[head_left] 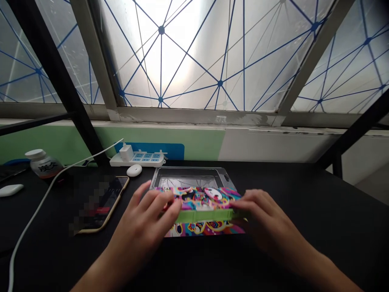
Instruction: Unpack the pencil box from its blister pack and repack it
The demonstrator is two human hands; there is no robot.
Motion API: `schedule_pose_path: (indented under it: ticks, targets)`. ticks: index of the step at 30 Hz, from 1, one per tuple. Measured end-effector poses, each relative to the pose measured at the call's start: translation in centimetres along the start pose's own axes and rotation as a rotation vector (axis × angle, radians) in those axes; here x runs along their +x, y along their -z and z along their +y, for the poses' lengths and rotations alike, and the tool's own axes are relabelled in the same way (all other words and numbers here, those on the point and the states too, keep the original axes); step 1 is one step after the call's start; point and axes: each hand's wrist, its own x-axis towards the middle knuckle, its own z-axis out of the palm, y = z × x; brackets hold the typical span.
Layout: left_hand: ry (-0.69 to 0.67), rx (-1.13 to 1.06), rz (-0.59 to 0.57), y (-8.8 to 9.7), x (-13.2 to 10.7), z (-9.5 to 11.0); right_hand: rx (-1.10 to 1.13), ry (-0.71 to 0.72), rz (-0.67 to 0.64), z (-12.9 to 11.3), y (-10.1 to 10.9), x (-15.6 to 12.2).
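Observation:
A flat box with a bright multicoloured cartoon pattern and a lime-green edge (197, 215) is in front of me, between both hands. My left hand (147, 221) grips its left end, thumb along the near edge and fingers over the top. My right hand (266, 221) closes on the right end, its fingertips partly hidden behind the green edge. Below the green edge shows a similarly patterned surface (203, 230); whether it is part of the same box I cannot tell. Just behind lies a clear plastic tray (188, 168), its near part covered by the box.
To the left lie a phone (121, 194) in a tan-edged case and a round white case (134, 170). A white power strip (136, 160) with a plug stands by the wall. A white cable (39, 213) crosses the black desk near a white-capped bottle (44, 164).

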Motion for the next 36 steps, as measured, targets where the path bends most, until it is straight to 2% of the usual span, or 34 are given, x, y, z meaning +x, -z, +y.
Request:
schedule_pose_path:
  ticks: [4,9,12,17,22,24,27,30,33,36]
  targets:
    - [0.162,-0.058,-0.085,-1.7,-4.6,1.6,-0.004,0.028,-0.052,-1.4,-1.5,-3.2]
    - [0.506,-0.236,-0.294,-2.9,-7.7,1.1,0.095,-0.15,-0.189,-1.1,-2.3,-4.3]
    - [0.594,-0.304,-0.327,-2.8,-8.0,0.8,0.142,-0.245,-0.259,-0.8,-2.0,-4.4]
    - [0.551,-0.298,-0.426,-3.2,-7.5,0.9,0.219,-0.269,-0.316,-0.2,-1.4,-3.7]
    - [0.619,-0.32,-0.498,-2.8,-6.8,1.3,0.292,-0.296,-0.374,0.7,-0.1,-1.6]
    - [0.632,-0.343,-0.492,-2.5,-6.6,1.4,0.347,-0.384,-0.348,1.3,-0.1,-0.3]
    - [0.646,-0.362,-0.482,-2.2,-6.6,1.5,0.339,-0.54,-0.184,2.5,-1.2,1.5]
    - [0.623,-0.378,-0.514,-2.5,-7.0,1.4,0.269,-0.578,-0.05,3.3,-2.5,2.1]
    - [0.608,-0.394,-0.499,-2.8,-7.4,1.4,0.207,-0.519,-0.028,3.2,-2.3,0.8]
    - [0.657,-0.406,-0.437,-2.9,-7.5,1.6,0.162,-0.46,-0.007,1.9,-1.3,-2.2]
